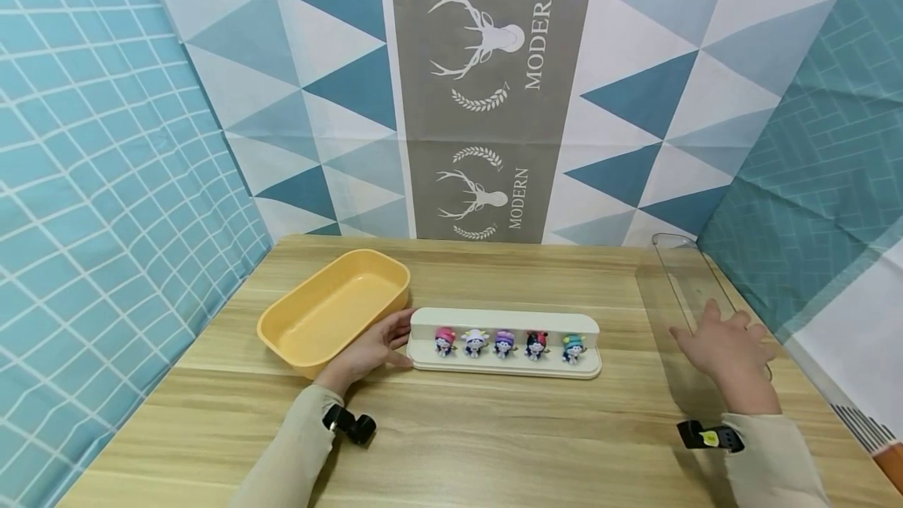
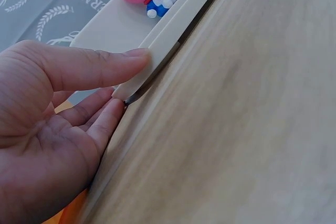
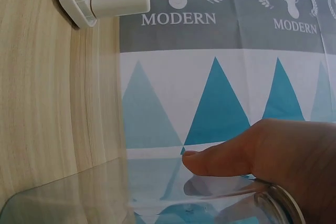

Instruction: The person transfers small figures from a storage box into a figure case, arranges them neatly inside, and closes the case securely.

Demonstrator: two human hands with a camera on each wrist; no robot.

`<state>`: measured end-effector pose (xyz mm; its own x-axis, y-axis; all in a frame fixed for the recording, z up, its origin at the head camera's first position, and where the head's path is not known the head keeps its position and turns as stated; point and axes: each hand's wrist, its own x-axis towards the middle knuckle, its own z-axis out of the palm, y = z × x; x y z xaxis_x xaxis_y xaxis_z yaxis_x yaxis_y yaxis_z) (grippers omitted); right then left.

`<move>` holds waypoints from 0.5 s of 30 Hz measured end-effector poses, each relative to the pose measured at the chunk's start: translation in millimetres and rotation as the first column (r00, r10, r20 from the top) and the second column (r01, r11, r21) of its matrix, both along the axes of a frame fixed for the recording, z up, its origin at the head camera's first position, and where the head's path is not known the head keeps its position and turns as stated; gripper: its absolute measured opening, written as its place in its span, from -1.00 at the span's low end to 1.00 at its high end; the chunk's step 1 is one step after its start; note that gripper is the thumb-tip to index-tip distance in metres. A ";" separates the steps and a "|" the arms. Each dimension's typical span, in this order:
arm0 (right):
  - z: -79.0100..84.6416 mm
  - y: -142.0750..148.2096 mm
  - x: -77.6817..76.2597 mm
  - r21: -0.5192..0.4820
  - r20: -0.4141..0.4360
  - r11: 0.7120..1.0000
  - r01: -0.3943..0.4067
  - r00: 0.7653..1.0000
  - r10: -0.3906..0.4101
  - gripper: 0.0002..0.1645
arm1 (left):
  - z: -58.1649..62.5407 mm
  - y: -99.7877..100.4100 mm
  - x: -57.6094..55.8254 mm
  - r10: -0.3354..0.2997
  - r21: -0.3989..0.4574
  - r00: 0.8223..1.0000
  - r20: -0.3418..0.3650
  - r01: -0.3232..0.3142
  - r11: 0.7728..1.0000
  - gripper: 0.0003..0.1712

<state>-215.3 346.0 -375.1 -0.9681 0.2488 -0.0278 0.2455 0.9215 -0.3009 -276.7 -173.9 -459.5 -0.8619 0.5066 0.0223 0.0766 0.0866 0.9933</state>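
Note:
A cream display stand [image 1: 504, 320] with a raised back step bears a row of several small figurines [image 1: 504, 344] in coloured hats. My left hand [image 1: 370, 347] pinches its left end; in the left wrist view the thumb [image 2: 105, 66] lies on the front rim and fingertips meet the lower edge. At the table's right side, my right hand [image 1: 730, 347] holds a long clear plastic cover [image 1: 659, 320], its fingers spread across it. In the right wrist view the thumb [image 3: 220, 158] lies over the clear wall, while the other fingers are hidden.
A yellow oblong basin [image 1: 335, 312] stands just left of the display stand, close beside my left hand and forearm. The wood-grain table [image 1: 480, 429] ends at a patterned cloth backdrop [image 1: 487, 100], with more cloth at both sides.

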 end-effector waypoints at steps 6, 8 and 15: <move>-0.1 -1.4 -0.4 -0.007 0.008 0.999 0.031 0.999 -0.031 0.06 | 1.3 0.0 -0.2 -0.002 -0.002 1.000 0.001 0.002 1.000 0.10; 0.0 -1.6 -0.3 -0.014 0.008 0.999 0.040 0.999 -0.040 0.06 | 1.6 -0.1 -0.3 -0.003 -0.001 1.000 0.002 0.003 1.000 0.10; 2.3 0.3 0.7 -0.034 0.006 0.999 0.025 1.000 -0.025 0.04 | 0.8 0.1 0.2 -0.002 -0.005 1.000 -0.002 0.002 1.000 0.10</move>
<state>-214.7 346.3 -372.8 -0.9615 0.2715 -0.0418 0.2698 0.9045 -0.3303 -276.4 -173.8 -458.7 -0.8609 0.5084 0.0215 0.0789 0.0916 0.9927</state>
